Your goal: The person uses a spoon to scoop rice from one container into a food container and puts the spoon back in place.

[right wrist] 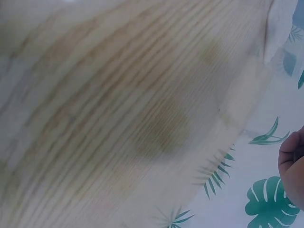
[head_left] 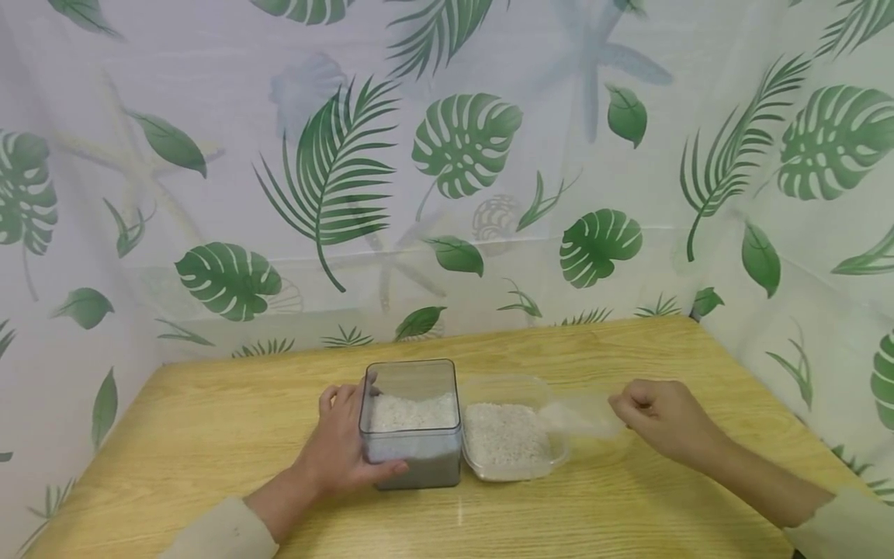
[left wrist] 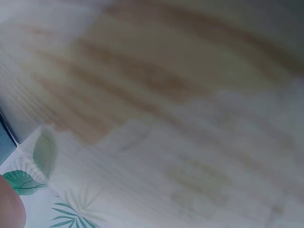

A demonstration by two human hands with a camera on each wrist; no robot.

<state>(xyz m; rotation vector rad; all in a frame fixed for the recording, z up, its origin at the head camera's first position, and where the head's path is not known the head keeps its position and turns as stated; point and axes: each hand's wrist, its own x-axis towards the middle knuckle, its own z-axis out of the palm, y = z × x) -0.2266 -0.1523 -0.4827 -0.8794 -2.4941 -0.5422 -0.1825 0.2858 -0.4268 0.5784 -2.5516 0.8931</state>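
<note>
A square, smoky-grey transparent container (head_left: 422, 462) stands on the table with white rice (head_left: 412, 411) inside. My left hand (head_left: 335, 446) grips it from the left, thumb along its front and fingers behind its left side. Close on its right sits a clear plastic box (head_left: 517, 472), also with rice (head_left: 504, 435) in it. My right hand (head_left: 667, 419), fingers curled, grips the end of a translucent scoop (head_left: 587, 415), whose head overlaps the box's right side. In the left wrist view the dark container (left wrist: 5, 145) shows at the left edge. Curled fingers (right wrist: 290, 156) appear at the right wrist view's edge.
A light wood-grain table (head_left: 230, 435) carries both containers. Behind it and along both sides hangs a white sheet (head_left: 545, 287) printed with green leaves. Most of both wrist views is blurred wood grain.
</note>
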